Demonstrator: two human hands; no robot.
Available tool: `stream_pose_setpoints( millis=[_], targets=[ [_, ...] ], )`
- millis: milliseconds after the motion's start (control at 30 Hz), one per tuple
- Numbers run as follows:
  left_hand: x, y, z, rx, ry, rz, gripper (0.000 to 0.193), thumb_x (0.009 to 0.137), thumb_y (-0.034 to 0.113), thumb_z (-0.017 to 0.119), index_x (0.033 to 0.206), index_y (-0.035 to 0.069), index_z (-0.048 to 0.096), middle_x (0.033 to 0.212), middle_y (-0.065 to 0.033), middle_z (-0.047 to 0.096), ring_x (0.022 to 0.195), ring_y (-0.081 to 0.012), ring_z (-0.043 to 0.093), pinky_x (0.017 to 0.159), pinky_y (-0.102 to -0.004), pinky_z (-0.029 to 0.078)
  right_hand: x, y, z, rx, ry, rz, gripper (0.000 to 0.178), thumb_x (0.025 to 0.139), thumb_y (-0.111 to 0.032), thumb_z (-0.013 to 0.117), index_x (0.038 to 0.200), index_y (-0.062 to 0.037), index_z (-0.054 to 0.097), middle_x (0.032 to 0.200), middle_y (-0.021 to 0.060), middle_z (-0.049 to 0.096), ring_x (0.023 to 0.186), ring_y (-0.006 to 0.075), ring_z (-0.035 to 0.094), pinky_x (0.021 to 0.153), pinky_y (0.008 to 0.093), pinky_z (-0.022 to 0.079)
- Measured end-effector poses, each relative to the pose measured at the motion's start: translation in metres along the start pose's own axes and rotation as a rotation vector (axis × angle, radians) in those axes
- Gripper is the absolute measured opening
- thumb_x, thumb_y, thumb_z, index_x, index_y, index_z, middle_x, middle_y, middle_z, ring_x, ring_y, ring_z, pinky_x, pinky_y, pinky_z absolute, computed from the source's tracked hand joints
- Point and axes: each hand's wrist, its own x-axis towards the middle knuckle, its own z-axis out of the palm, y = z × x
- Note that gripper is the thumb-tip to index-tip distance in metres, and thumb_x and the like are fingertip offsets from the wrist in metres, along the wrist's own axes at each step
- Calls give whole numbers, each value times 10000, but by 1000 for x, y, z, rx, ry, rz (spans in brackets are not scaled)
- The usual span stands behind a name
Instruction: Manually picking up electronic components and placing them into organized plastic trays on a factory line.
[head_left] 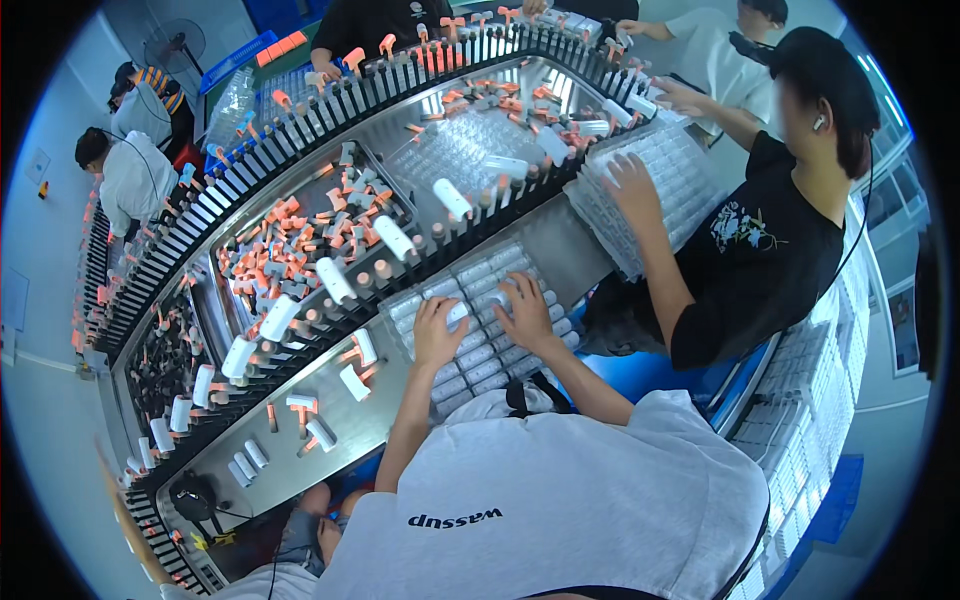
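Both my hands are over a clear plastic tray with rows of moulded slots, several filled with white rounded pieces. My left hand curls its fingers around a smooth white oblong piece at the tray's left part. To its right, my right hand bends over the tray with thumb and fingers around another white piece, mostly hidden by the fingers. Just beyond the tray runs a line of upright holders carrying white oblong casings.
A metal bin holds a heap of orange and grey parts. Loose white and orange T-shaped parts lie on the steel bench at left. On the right, a co-worker in black reaches over stacked clear trays. More people work beyond the curved conveyor.
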Motion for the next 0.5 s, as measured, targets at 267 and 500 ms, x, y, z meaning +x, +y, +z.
stream_pose_setpoints(
  millis=[267, 500],
  targets=[
    [2, -3, 3, -9, -6, -18, 341, 825, 189, 815, 1131, 54, 744, 1124, -122, 677, 1085, -360, 622, 949, -443, 518, 2, 2, 1, 10, 1, 14, 390, 929, -229, 764, 1261, -63, 642, 1405, 177, 557, 1362, 434, 488, 1116, 528, 446],
    [4, -1, 4, 14, -15, -15, 347, 822, 196, 816, 1138, 71, 743, 1130, -105, 664, 1097, -346, 619, 967, -440, 516, 2, 5, -1, 22, 8, 27, 373, 937, -244, 748, 1259, -72, 672, 1416, 175, 560, 1370, 440, 483, 1131, 534, 438]
  ],
)
